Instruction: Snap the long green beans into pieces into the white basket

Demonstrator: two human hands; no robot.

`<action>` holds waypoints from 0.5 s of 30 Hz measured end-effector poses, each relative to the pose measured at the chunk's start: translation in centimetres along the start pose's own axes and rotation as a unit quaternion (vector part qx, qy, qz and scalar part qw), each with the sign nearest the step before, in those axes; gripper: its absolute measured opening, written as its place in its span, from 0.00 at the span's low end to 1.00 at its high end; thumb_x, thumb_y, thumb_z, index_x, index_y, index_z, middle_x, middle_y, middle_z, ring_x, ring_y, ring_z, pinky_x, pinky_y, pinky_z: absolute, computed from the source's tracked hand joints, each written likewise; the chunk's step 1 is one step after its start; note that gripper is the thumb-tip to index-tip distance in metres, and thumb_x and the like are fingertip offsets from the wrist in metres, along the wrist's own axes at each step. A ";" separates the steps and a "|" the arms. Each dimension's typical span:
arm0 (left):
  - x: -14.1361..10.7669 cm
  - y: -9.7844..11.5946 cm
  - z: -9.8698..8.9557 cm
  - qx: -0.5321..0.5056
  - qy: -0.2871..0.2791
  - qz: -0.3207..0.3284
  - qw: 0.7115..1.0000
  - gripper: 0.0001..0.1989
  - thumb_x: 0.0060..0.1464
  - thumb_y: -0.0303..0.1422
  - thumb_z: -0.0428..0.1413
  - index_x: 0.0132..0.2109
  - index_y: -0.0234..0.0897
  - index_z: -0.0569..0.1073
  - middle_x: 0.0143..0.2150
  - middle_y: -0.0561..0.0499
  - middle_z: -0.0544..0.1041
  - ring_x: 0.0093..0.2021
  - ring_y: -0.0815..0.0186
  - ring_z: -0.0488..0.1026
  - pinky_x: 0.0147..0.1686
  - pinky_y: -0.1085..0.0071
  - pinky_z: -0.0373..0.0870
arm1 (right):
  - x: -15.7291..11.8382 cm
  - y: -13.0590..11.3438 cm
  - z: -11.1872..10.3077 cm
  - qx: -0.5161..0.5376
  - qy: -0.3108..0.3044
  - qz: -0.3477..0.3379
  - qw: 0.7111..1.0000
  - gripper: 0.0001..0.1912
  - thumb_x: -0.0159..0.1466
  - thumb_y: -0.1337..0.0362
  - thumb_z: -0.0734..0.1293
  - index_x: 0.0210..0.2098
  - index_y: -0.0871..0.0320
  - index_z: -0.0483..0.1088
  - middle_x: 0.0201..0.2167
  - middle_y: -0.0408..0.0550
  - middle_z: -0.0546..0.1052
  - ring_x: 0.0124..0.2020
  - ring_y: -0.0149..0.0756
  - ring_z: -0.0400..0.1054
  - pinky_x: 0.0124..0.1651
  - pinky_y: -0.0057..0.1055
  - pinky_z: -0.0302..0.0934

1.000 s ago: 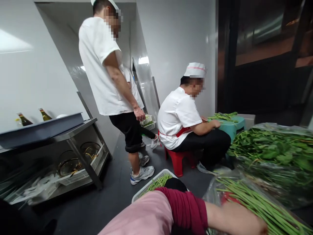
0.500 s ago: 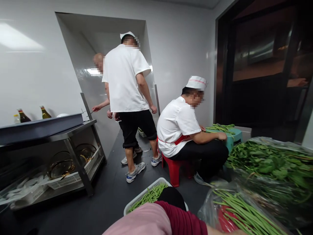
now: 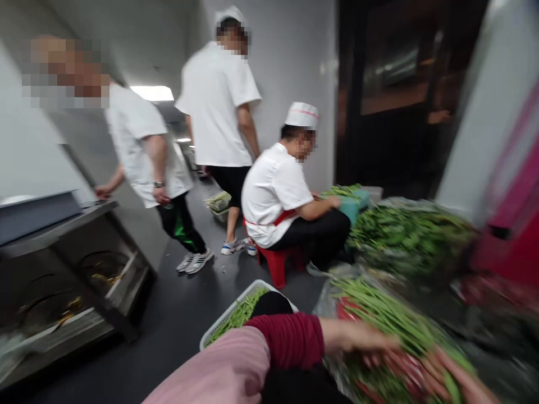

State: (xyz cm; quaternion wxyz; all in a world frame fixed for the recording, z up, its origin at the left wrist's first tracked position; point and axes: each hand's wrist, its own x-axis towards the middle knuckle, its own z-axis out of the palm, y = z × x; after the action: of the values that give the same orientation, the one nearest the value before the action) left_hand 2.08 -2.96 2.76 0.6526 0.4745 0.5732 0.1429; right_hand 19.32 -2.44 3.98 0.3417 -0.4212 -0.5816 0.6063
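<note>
A heap of long green beans (image 3: 387,311) lies in a clear plastic bag (image 3: 322,300) at the lower right, with something red under it. My left hand (image 3: 374,340) reaches across from a pink sleeve with a maroon cuff and touches the heap's near side; its fingers are smeared by motion. Close by on the right, my right hand (image 3: 438,371) comes in from the lower edge, its fingers curled around some green beans (image 3: 452,387). Beside my knee stands a white plastic basket (image 3: 205,340) holding shorter bean pieces (image 3: 240,315).
A co-worker (image 3: 278,196) sits on a red stool (image 3: 278,268) at a teal stool (image 3: 351,206) bearing beans. Bagged leafy greens (image 3: 404,235) lie farther right. Two people (image 3: 138,129) stand beyond. A steel table (image 3: 101,216) is on the left.
My view has swung right and down, bringing both hands into sight at the bean heap. The standing co-worker has moved away, and the person behind now shows fully on the left.
</note>
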 end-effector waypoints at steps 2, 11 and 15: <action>-0.5 1.1 -0.5 -0.140 0.040 0.054 0.988 0.21 0.51 0.49 0.47 0.35 0.33 0.68 0.19 0.57 0.63 0.15 0.76 0.57 0.15 0.79 0.53 | -0.5 0.5 0.5 0.031 0.031 0.060 0.997 0.18 0.50 0.43 0.64 0.33 0.46 0.69 0.21 0.48 0.69 0.23 0.42 0.67 0.19 0.37 0.61; 0.9 4.6 -2.8 -0.260 0.131 0.228 0.929 0.19 0.44 0.46 0.56 0.31 0.34 0.63 0.19 0.59 0.64 0.14 0.80 0.54 0.14 0.80 0.52 | 1.3 1.3 1.2 0.371 -0.063 0.107 0.920 0.11 0.54 0.57 0.66 0.26 0.59 0.67 0.11 0.32 0.52 0.11 0.22 0.44 0.18 0.24 0.50; -2.1 4.7 -0.6 -0.065 0.221 0.265 0.936 0.16 0.46 0.45 0.54 0.27 0.35 0.64 0.21 0.55 0.69 0.17 0.76 0.61 0.18 0.79 0.58 | 2.3 2.2 1.0 0.372 0.055 0.089 0.922 0.12 0.52 0.59 0.66 0.20 0.58 0.63 0.10 0.34 0.55 0.11 0.23 0.48 0.19 0.25 0.53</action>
State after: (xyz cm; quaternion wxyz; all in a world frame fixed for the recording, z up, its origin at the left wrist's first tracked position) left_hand 2.56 -1.83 7.81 0.4775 0.5220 0.5458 0.4491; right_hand 17.58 -0.99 1.54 0.4494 -0.3467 -0.2548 0.7829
